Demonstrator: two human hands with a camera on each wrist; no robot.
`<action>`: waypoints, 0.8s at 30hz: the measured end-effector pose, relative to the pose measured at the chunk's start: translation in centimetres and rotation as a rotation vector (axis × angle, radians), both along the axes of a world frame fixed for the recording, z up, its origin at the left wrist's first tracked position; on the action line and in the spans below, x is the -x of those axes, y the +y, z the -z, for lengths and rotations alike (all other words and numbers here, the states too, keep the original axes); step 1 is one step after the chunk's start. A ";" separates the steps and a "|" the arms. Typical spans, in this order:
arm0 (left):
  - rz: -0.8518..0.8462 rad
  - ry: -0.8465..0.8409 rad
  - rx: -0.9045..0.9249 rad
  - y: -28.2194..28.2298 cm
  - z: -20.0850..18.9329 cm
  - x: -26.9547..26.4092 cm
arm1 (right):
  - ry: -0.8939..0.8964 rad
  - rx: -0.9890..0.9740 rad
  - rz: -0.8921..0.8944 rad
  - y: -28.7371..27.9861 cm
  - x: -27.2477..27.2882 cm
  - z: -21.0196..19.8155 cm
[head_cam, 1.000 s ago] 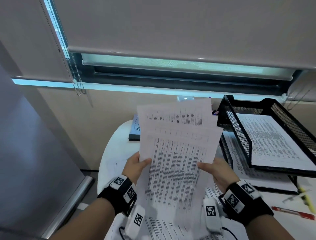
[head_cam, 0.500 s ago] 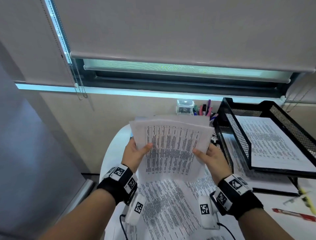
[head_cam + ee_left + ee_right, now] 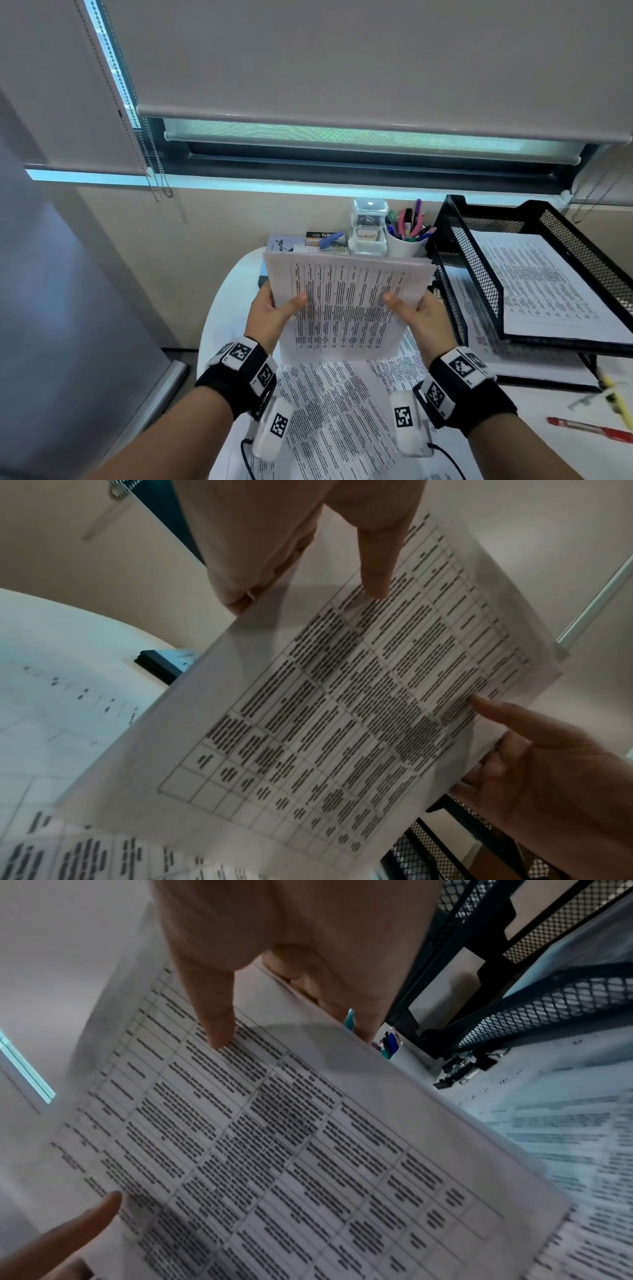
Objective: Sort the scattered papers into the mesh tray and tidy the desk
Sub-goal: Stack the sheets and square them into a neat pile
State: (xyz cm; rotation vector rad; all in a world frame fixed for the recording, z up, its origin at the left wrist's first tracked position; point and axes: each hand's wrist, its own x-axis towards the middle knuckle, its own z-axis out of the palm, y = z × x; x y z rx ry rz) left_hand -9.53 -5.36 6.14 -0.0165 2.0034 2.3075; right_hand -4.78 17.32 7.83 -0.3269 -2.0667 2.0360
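From the head view, the left hand [image 3: 270,313] and right hand [image 3: 423,317] each grasp a side edge of a stack of papers [image 3: 346,308], thumbs pressed on the front sheet, fingers behind. The stack is thin white sheets printed with a dense black table, held tilted above the rounded white bench [image 3: 236,287]. More printed sheets [image 3: 329,411] lie loose on the bench below the stack. Just right of the stack stands the black wire mesh tray [image 3: 479,291], two tiers, each holding printed pages. Behind the stack sit a white pen cup [image 3: 406,245] and a clear plastic box [image 3: 369,226]. A red pen [image 3: 589,428] lies in front of the tray.

From the left wrist view, the left hand [image 3: 274,542] pinches the stack [image 3: 325,723]; its gridded print is blurred. The right hand [image 3: 534,764] grips the opposite edge.

From the right wrist view, the right hand [image 3: 291,947] clasps the stack [image 3: 291,1150], and the tray's [image 3: 548,1010] diamond mesh shows just beside it.
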 end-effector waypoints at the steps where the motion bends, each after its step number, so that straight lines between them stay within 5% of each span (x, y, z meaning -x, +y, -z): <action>1: 0.005 -0.009 0.005 0.1 0.1 -0.1 | -0.027 -0.002 -0.006 -0.1 0.0 0.3; 17: 0.013 0.002 0.021 1.0 1.3 -0.6 | -0.094 0.048 0.027 -0.2 -0.2 1.5; 24: 0.007 -0.085 0.237 0.9 3.5 -0.5 | -0.203 -0.062 -0.002 -0.2 -0.2 3.9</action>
